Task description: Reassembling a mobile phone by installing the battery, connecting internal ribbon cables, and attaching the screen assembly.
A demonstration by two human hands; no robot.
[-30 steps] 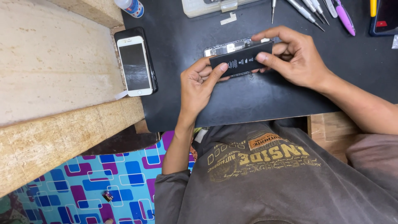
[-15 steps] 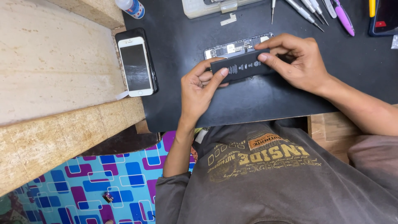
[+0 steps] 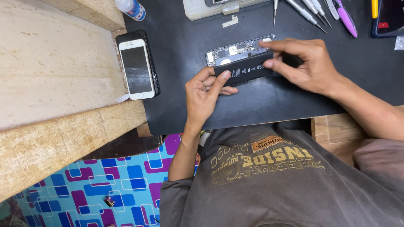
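An opened phone body (image 3: 235, 49) with bare circuitry lies on a black work mat (image 3: 189, 80). A flat black battery (image 3: 246, 70) lies over its near side. My left hand (image 3: 204, 94) grips the battery's left end between thumb and fingers. My right hand (image 3: 305, 65) holds its right end, fingers pressing on the battery and the phone's edge. Part of the phone is hidden under my right hand.
A white phone (image 3: 136, 69) lies on a black one at the mat's left edge. Screwdrivers (image 3: 305, 12), a purple tool (image 3: 347, 21), a pale plastic tray (image 3: 210, 9) and a small bottle (image 3: 132, 8) line the far side. A stone slab (image 3: 54, 67) lies left.
Both hands have shifted the battery slightly farther onto the open phone and laid it flatter. My left thumb now rests on its top face.
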